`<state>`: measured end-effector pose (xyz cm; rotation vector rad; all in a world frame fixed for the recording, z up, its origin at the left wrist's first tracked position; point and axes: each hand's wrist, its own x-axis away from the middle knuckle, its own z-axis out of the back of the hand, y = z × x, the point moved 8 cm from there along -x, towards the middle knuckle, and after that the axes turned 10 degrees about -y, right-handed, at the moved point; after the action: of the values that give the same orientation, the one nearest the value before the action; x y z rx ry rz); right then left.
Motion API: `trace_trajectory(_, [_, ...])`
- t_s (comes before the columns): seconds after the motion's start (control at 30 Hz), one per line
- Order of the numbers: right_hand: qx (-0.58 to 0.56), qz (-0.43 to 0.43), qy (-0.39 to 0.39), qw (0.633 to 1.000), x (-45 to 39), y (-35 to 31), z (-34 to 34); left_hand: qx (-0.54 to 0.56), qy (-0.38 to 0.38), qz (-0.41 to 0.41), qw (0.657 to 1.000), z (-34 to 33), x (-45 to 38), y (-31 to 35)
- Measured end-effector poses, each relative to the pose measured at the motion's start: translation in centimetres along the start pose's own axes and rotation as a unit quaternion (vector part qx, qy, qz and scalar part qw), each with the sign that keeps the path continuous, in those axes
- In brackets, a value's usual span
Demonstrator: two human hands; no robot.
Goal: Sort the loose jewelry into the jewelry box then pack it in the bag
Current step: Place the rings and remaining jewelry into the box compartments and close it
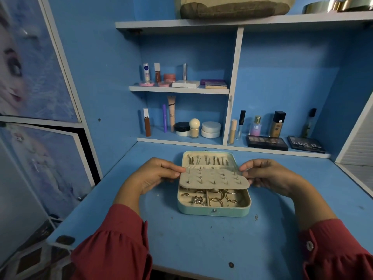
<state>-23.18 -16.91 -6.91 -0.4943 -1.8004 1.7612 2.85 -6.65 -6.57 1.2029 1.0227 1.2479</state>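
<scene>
jewelry box between hands

Location was home bedroom, probably child's: blue vanity desk with built-in shelves held cosmetics; cartoon-character wardrobe door stood at left, slightly blurred.

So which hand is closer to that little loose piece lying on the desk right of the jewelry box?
Right. The right hand pinches the earring panel above and slightly right of the loose piece; the left hand grips the panel's far end, across the jewelry box.
</scene>
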Motion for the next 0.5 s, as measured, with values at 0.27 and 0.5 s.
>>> trace_trajectory(0.27, [0.029,-0.023,0.001,0.999,0.3,-0.4,-0.5,-0.005,-0.002,0.003,1.0,-0.6,-0.1,0.0])
trace_trajectory(0.5, [0.073,-0.037,0.021,0.996,0.6,-1.0,-0.6,-0.036,-0.027,0.005,0.999,-0.9,-0.4,-0.2])
